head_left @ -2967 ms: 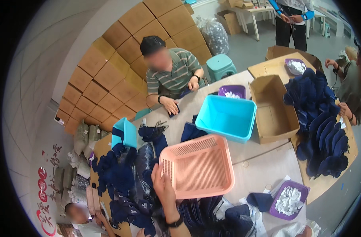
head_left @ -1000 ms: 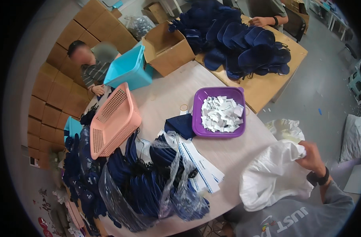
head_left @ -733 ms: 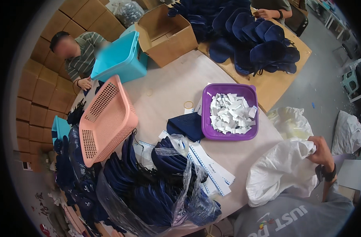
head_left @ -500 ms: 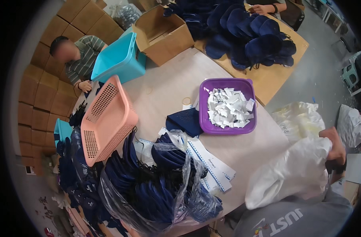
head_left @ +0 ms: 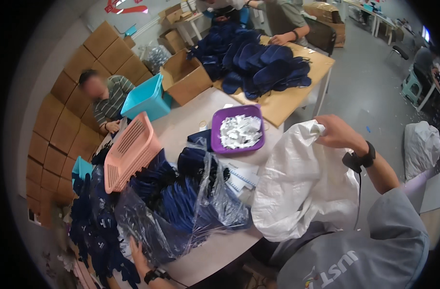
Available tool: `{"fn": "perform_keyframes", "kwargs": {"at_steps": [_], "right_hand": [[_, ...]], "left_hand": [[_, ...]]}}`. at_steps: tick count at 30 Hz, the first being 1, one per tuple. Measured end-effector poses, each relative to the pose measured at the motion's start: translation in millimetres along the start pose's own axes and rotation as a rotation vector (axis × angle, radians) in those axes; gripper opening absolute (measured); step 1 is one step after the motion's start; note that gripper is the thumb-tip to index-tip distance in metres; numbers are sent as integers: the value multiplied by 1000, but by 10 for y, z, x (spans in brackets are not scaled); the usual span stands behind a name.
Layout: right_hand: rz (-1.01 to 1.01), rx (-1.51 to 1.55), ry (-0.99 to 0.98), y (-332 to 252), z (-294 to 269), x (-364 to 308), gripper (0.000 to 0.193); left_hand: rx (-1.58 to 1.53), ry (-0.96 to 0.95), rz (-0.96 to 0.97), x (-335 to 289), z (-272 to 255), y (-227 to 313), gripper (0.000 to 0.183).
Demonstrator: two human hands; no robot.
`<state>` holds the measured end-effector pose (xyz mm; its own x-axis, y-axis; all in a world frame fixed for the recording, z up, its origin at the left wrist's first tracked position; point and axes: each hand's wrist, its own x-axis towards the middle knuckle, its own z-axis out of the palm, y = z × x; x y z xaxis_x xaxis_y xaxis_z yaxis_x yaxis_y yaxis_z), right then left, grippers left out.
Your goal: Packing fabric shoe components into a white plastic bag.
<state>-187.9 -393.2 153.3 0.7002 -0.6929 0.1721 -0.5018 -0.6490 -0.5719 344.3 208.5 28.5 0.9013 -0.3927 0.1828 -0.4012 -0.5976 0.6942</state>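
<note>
My right hand (head_left: 334, 131) is closed on the gathered rim of a large white woven sack (head_left: 297, 183), which hangs down beside the table's right edge. At the lower left, my left hand (head_left: 139, 256) rests with its fingers stretched out against a clear plastic bag (head_left: 145, 236). That bag is spread around a big stack of dark navy fabric pieces (head_left: 174, 200), standing on edge in rows. To the left, beside my left hand, lies a pile of dark navy items (head_left: 102, 231) with small white marks, partly under clear plastic.
Behind the bag are a pink perforated basket (head_left: 150, 139), a purple tub (head_left: 215, 130) of white slips, a turquoise bin (head_left: 164, 103) and a cardboard box (head_left: 200, 89). White printed sheets (head_left: 239, 180) lie beside the stack. Co-workers sit at left and stand beyond the wooden table (head_left: 321, 72).
My view has tilted up. The right hand has moved up and inward, lifting the white sack's rim, and the sack hangs more upright. My left hand now shows beside the plastic bag.
</note>
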Motion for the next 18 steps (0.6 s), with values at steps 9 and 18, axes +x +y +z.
{"fn": "perform_keyframes", "kwargs": {"at_steps": [9,18], "right_hand": [[278,-316,47,832,-585,-398,49],[186,-182,111,1172,-247,-485,64]], "left_hand": [[-220,-415,-149,-3574,2198,1903,23],[-504,-675,544,-2790,2430,3675,24]]}}
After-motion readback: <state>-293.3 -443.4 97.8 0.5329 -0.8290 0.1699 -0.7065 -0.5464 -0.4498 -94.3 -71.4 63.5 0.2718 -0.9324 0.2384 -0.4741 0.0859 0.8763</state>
